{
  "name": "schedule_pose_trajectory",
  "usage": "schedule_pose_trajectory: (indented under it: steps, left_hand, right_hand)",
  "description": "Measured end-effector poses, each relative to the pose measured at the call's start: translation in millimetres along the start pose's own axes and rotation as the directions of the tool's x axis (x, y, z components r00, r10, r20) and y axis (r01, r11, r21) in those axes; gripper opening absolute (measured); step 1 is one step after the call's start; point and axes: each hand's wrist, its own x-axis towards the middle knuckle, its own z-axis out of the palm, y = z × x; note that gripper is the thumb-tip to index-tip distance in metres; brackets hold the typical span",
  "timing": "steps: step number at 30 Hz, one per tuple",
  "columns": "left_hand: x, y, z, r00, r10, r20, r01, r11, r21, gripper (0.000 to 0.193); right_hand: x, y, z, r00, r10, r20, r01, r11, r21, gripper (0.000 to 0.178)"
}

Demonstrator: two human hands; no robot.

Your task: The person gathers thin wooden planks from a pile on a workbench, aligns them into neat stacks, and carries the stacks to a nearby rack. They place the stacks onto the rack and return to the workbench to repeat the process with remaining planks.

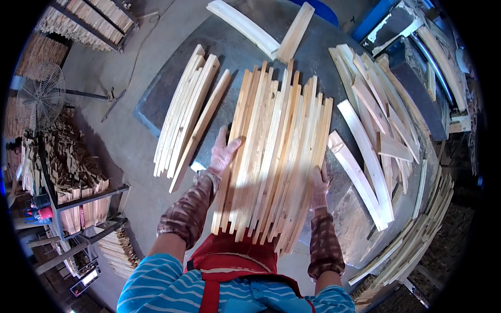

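Note:
A wide bundle of wooden strips (271,151) lies before me, its strips side by side with uneven ends. Its near end reaches past the table edge, close to my red apron. My left hand (224,154), in a pale glove, grips the bundle's left side, thumb on top. On the opposite side my right hand (320,185), gloved too, presses against the outer strips; its fingers are partly hidden beneath the wood. To the left of the bundle rests a smaller group of pale strips (185,115), with one strip (201,130) lying slightly apart.
The dark metal table (229,47) carries two boards (245,28) at its far side. Loose strips (376,109) lie crossed on the right. A long pile (417,235) curves along the right edge. A floor fan (42,96) and racks of wood (78,167) stand left.

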Motion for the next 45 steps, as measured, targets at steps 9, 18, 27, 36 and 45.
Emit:
schedule_pose_trajectory:
  steps: [9,18,27,36,45]
  left_hand:
    - [12.5,-10.8,-46.4,0.868,-0.301,0.395,0.4,0.895,-0.198,0.115]
    - [-45.0,111.9,-75.3,0.945,-0.082,0.316,0.219,0.877,-0.428,0.114]
    - [-159.8,251.6,-79.3,0.926,0.335,0.172,-0.2,0.825,-0.529,0.098]
    - [-248.0,174.4,-43.2,0.94,0.183,0.288,-0.125,0.97,-0.21,0.098]
    - [-342.3,143.2,-59.3,0.966,0.2,0.162,-0.103,0.878,-0.468,0.098]
  right_hand:
    - [-42.1,-8.5,17.7,0.949,0.309,0.06,-0.312,0.949,0.051,0.037]
    - [-59.3,-111.6,35.6,0.953,-0.027,0.301,-0.065,0.954,0.293,0.055]
    - [-114.0,-216.9,-36.9,0.928,-0.304,0.216,0.327,0.942,-0.078,0.058]
    - [-119.5,-148.8,-155.8,0.867,-0.112,0.485,0.263,0.93,-0.256,0.062]
    - [-201.9,-196.3,-108.5,0.752,-0.361,0.551,0.401,0.915,0.051,0.07]
